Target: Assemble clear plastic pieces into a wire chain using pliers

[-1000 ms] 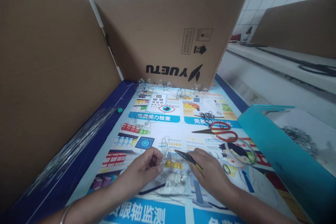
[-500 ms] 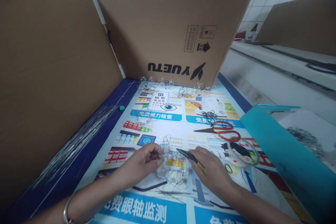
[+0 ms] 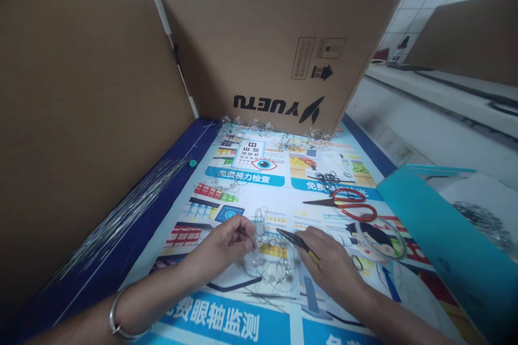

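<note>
My left hand (image 3: 231,245) is closed in a pinch at the left edge of a ring of wire with clear beads (image 3: 272,240). The ring hangs over the printed sheet, with thin wire loops standing up at its far side. In my right hand (image 3: 329,261) is a pair of pliers (image 3: 297,239) with dark pointed jaws and a yellow-and-black handle. Their tips point left, close to the beads; whether they touch the wire I cannot tell. Loose pieces of wire (image 3: 267,296) lie just below the ring.
Red-handled scissors (image 3: 356,205) lie beyond my right hand, beside a clear round dish (image 3: 380,237). A teal box (image 3: 437,226) at right holds a wire pile (image 3: 481,221). Straight wires (image 3: 121,210) lie at left. Cardboard panels (image 3: 259,38) stand behind; beaded pieces (image 3: 251,125) line their foot.
The whole view has shifted slightly, so the scene sits a little further right. Both hands keep nearly the same pose around the beaded ring, and the pliers stay in my right hand.
</note>
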`<move>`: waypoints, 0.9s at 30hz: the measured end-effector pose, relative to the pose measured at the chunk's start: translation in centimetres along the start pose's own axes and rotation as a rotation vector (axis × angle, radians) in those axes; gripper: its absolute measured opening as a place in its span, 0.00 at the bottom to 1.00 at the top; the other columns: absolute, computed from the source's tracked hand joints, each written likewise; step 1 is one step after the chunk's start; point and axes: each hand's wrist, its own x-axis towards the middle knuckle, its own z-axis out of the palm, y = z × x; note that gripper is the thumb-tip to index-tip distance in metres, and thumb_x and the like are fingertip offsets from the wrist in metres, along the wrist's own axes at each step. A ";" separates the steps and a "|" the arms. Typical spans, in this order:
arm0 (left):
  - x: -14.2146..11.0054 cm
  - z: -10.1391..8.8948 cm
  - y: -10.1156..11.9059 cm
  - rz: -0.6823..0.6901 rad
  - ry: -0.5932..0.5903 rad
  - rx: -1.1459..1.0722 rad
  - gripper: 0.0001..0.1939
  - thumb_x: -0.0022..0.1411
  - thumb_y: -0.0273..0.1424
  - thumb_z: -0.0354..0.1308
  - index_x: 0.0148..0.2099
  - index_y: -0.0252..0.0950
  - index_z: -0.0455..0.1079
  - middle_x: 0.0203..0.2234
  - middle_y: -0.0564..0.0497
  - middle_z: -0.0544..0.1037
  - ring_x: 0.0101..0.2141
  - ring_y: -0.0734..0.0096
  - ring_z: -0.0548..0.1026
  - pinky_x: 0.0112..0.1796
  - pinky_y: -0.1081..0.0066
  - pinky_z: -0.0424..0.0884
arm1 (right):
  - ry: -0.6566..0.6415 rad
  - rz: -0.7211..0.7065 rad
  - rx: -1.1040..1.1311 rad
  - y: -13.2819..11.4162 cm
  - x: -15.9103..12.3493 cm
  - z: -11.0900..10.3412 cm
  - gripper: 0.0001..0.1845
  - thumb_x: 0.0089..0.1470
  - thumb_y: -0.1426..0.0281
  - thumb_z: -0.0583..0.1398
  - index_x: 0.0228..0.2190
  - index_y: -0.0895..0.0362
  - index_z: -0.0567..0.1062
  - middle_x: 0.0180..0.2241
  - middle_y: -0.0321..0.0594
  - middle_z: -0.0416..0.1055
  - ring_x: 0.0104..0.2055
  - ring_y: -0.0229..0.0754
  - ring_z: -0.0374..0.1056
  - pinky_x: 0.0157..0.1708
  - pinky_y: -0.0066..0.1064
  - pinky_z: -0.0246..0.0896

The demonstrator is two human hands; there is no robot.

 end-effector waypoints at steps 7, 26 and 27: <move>-0.2 -0.1 0.7 0.241 0.104 0.371 0.12 0.54 0.22 0.53 0.42 0.38 0.63 0.44 0.48 0.65 0.45 0.65 0.65 0.42 0.68 0.63 | -0.021 0.009 0.010 -0.1 0.1 0.0 0.10 0.55 0.72 0.51 0.37 0.55 0.70 0.35 0.44 0.71 0.36 0.43 0.69 0.34 0.33 0.67; 2.6 0.6 2.0 0.381 -0.230 0.681 0.11 0.55 0.27 0.58 0.43 0.38 0.70 0.37 0.50 0.72 0.41 0.67 0.68 0.44 0.69 0.63 | -0.042 0.020 0.022 0.0 0.3 0.0 0.10 0.55 0.72 0.50 0.36 0.56 0.71 0.34 0.44 0.71 0.36 0.44 0.68 0.36 0.34 0.66; 2.7 0.7 2.0 0.371 -0.243 0.685 0.10 0.55 0.28 0.58 0.42 0.37 0.70 0.36 0.50 0.73 0.39 0.67 0.69 0.42 0.70 0.63 | -0.036 0.016 0.016 0.0 0.4 0.0 0.10 0.55 0.72 0.50 0.36 0.56 0.71 0.34 0.44 0.71 0.36 0.44 0.68 0.36 0.34 0.66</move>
